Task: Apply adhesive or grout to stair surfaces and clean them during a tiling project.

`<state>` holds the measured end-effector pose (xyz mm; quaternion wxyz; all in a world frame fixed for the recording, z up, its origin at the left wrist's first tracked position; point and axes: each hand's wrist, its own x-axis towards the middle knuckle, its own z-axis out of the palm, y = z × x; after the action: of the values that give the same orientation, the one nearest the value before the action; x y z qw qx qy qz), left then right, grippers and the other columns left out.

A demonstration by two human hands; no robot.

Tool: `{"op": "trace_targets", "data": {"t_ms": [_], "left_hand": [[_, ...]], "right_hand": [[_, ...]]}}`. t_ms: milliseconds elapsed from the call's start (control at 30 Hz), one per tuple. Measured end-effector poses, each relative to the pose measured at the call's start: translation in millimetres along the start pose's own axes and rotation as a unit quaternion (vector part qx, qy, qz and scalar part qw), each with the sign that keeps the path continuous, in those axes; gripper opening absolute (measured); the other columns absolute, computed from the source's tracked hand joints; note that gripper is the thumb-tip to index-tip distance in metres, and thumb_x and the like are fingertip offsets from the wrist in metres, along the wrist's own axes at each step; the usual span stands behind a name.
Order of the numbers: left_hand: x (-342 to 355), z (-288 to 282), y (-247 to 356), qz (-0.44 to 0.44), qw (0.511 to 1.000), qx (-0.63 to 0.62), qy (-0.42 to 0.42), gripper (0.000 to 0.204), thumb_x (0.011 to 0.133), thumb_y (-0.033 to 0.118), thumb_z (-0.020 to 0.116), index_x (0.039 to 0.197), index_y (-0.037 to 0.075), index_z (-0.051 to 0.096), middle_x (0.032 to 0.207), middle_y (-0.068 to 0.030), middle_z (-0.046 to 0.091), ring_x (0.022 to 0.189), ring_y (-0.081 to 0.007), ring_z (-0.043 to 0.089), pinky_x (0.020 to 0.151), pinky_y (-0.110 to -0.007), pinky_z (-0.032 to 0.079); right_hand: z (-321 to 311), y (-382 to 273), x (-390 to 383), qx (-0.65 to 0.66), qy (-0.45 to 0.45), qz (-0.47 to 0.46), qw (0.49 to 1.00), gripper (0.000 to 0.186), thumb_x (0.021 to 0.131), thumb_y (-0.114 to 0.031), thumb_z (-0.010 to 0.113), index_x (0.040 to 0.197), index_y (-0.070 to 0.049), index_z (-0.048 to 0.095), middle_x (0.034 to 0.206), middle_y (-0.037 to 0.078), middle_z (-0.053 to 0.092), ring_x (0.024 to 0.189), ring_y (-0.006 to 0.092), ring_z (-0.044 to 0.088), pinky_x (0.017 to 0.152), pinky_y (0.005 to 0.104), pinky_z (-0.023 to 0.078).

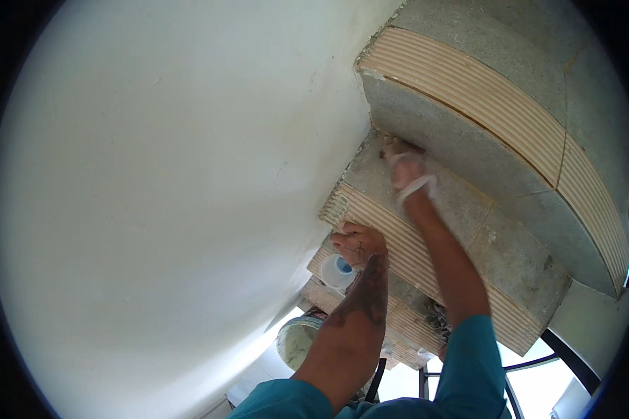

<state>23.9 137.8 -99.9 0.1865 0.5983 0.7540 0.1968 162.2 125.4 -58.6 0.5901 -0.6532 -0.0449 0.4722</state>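
My right hand (407,169) is on a grey stone stair tread (461,192), close to the corner where the white wall meets the riser. A pale translucent glove or wrapping ends in a band at its wrist. Motion blurs its fingers, and a dark edge beside them is too smeared to name. My left hand (360,244) is closed, its fingers curled at the ribbed beige front edge (412,241) of that step, next to the wall. Whatever it may hold is hidden. Just below this hand stands a whitish plastic cup (337,272) with something blue inside.
The white wall (189,174) fills the left side. Another step with a ribbed nosing (468,77) rises ahead and curves right. A stained bucket (299,342) stands lower left, beside my left forearm. Greyish debris (437,321) lies on a lower step; a dark metal railing (572,359) is at lower right.
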Motion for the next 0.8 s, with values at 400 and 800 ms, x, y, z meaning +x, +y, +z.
{"op": "trace_targets", "data": {"t_ms": [400,800], "left_hand": [[2,0,-3,0.002,1.0,0.008,-0.022,0.04,0.083,0.037,0.032,0.084,-0.003,0.04,0.084,-0.0241,0.048,0.076,-0.0392,0.051,0.063,-0.047,0.04],[-6,-4,11,-0.012,1.0,0.003,-0.007,0.035,0.083,0.03,0.034,0.078,-0.004,0.041,0.077,-0.0245,0.049,0.076,-0.0368,0.05,0.065,-0.042,0.039]], "right_hand": [[49,58,36,-0.608,0.208,-0.362,0.675,0.03,0.073,-0.015,0.047,0.101,-0.005,0.049,0.079,0.015,0.058,0.075,0.0273,0.057,0.07,0.0349,0.045],[9,39,39,-0.572,0.11,-0.372,0.722,0.024,0.068,-0.01,0.05,0.092,-0.006,0.052,0.088,0.015,0.056,0.079,0.0276,0.056,0.07,0.037,0.045]]}}
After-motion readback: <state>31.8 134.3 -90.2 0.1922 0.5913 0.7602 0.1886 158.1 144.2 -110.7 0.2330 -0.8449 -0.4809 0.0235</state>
